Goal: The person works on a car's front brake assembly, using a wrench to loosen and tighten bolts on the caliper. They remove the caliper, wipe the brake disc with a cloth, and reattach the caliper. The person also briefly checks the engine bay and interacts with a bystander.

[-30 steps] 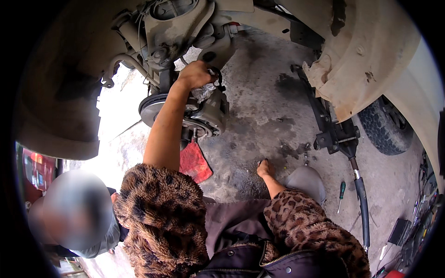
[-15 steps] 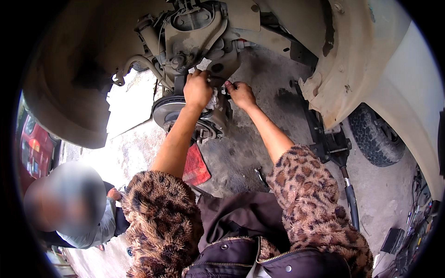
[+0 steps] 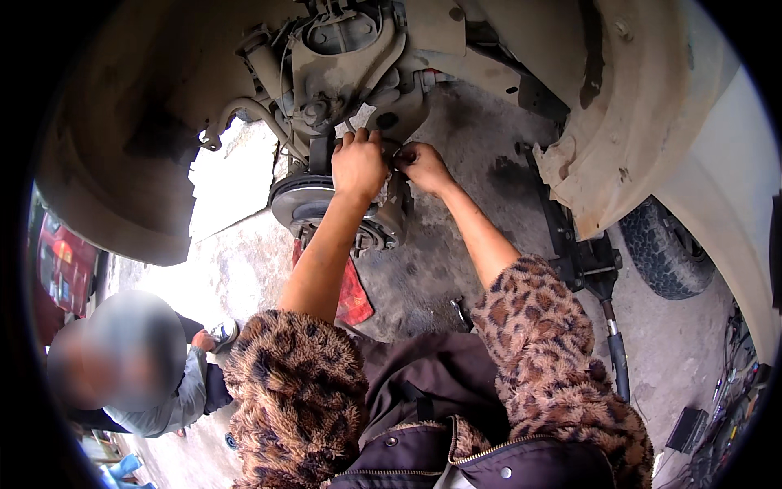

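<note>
Above a wheel hub, my left hand (image 3: 359,169) rests with its fingers curled over the far side of a part; what they grip is hidden behind the hand. Close beside it, my right hand (image 3: 427,169) is closed in a pinch on something dark and small that I cannot make out. Below the left hand sits a metal brake disc (image 3: 300,202), partly covered by my left forearm. The brake caliper (image 3: 397,213) is at the disc's right side, beneath both hands. Farther up is the dusty suspension arm (image 3: 342,69) of the raised vehicle.
A red cloth (image 3: 353,298) and a wrench (image 3: 460,311) lie on the concrete. To the right stand a floor jack (image 3: 588,265) and a tyre (image 3: 668,251), with tools (image 3: 725,407) beyond. Another person (image 3: 167,407) crouches at left. The wheel arch (image 3: 106,179) curves overhead.
My left hand has shifted slightly right and down, its fingers now more over the part. The right hand has turned and curled in closer. The view has moved slightly.
</note>
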### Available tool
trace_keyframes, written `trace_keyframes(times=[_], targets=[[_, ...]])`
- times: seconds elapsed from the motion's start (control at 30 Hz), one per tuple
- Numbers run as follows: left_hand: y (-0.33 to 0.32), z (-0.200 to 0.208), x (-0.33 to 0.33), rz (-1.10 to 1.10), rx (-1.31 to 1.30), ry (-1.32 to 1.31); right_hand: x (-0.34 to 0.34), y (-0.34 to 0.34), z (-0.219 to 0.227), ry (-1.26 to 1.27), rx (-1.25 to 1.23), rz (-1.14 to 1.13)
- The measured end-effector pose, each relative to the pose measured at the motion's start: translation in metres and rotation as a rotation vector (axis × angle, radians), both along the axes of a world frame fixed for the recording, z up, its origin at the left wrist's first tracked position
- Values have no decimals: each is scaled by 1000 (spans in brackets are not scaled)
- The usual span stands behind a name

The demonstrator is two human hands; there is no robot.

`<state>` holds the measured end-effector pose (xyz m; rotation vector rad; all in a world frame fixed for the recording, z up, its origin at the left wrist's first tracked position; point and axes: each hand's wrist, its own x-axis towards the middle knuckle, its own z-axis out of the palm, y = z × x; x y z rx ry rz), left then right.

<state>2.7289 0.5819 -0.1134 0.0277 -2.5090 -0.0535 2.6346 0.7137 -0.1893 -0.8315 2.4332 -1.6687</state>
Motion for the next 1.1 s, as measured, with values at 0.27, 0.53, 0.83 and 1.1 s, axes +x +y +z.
trace_keyframes(times=[0.27,0.53,0.83,1.1], targets=[[-3,15,1,-21,22,-9,3,-12,17,-106,23,-110],[-4,10,3,-29,52,-13,-5,-9,11,-238,145,-150],[-9,9,2,-25,48,-4,3,-13,19,-304,101,-112],[-15,6,6,-1,29,-38,17,-16,20,-392,-68,-95]])
